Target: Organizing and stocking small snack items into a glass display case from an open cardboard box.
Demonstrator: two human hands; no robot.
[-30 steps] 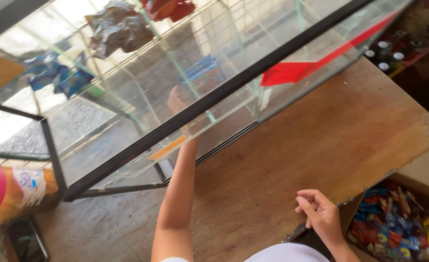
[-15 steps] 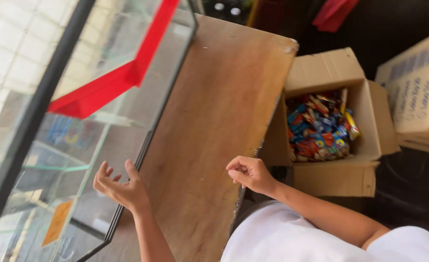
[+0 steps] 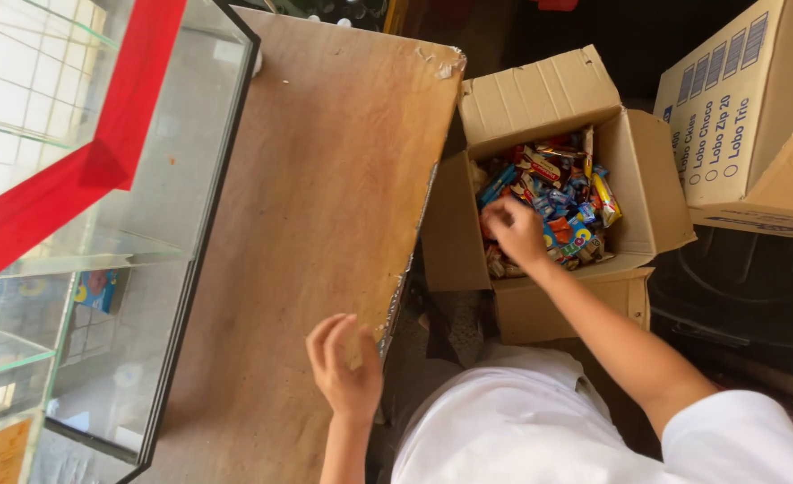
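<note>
My right hand [image 3: 515,229] reaches down into an open cardboard box [image 3: 540,94] that stands on the floor beside the table. Its fingers lie among several colourful snack packets [image 3: 580,193]; whether they grip one is hidden. My left hand [image 3: 347,363] rests at the near edge of the wooden table [image 3: 316,179], fingers loosely curled and apart, holding nothing.
A glass display case [image 3: 159,224] with a black frame and a red strip [image 3: 74,179] takes up the table's left side; a blue packet [image 3: 98,289] lies inside it. A second, closed cardboard box [image 3: 755,116] stands at the right. The table's edge is chipped.
My view has swung right towards the box. My right hand moved from the table edge into the box of packets. My left hand came out of the case to the table's near edge.
</note>
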